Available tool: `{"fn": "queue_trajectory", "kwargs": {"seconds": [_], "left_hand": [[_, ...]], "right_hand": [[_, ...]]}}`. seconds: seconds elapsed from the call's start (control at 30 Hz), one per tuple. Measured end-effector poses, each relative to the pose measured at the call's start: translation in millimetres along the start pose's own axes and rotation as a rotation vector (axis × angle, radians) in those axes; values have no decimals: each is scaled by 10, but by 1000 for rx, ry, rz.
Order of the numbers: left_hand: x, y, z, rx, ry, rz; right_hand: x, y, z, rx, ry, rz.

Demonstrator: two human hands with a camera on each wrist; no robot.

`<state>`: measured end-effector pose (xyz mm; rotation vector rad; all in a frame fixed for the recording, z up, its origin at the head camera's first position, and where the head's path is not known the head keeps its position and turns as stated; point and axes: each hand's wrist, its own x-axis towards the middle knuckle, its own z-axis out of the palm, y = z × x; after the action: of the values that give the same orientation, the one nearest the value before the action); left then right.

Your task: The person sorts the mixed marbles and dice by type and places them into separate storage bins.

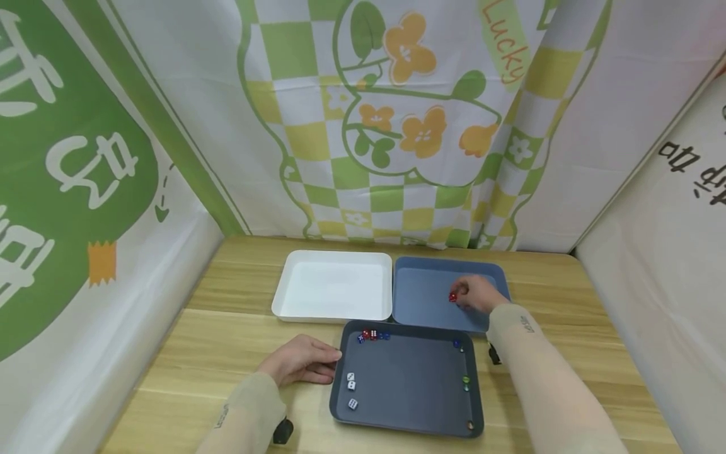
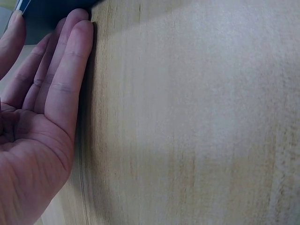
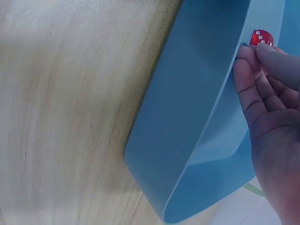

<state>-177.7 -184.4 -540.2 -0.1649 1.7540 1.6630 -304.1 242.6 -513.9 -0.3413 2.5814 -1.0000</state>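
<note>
Over the blue tray [image 1: 420, 296], my right hand [image 1: 479, 294] pinches a red die [image 3: 261, 37] with white dots between thumb and fingers. My left hand [image 1: 303, 360] is beside the dark grey tray [image 1: 408, 378], its thumb at the left rim and its fingers fairly straight, low against the outer side. In the dark tray, red dice [image 1: 373, 335] and blue dice [image 1: 384, 336] cluster at the back left corner. White dice [image 1: 353, 404] lie along its left side. Small glassy balls, including a green one [image 1: 466, 380], line its right side.
A white tray [image 1: 334, 287] stands at the back left, touching the blue tray. All three trays rest on a wooden table [image 1: 227, 302]. Printed cloth [image 1: 363, 208] hangs behind the table and along both sides.
</note>
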Motion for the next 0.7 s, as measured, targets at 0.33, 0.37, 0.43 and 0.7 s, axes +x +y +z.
{"fn": "queue_trajectory", "kwargs": {"seconds": [0.33, 0.37, 0.43, 0.7], "left_hand": [[-10, 13, 18, 1, 13, 10], [-10, 14, 19, 2, 14, 10], [-9, 10, 18, 5, 15, 10], [-9, -10, 12, 5, 22, 12]], "right_hand": [[-59, 22, -79, 25, 18, -7], [-67, 17, -90, 18, 16, -10], [-84, 1, -111, 6, 11, -17], [-143, -81, -166, 50, -1, -39]]}}
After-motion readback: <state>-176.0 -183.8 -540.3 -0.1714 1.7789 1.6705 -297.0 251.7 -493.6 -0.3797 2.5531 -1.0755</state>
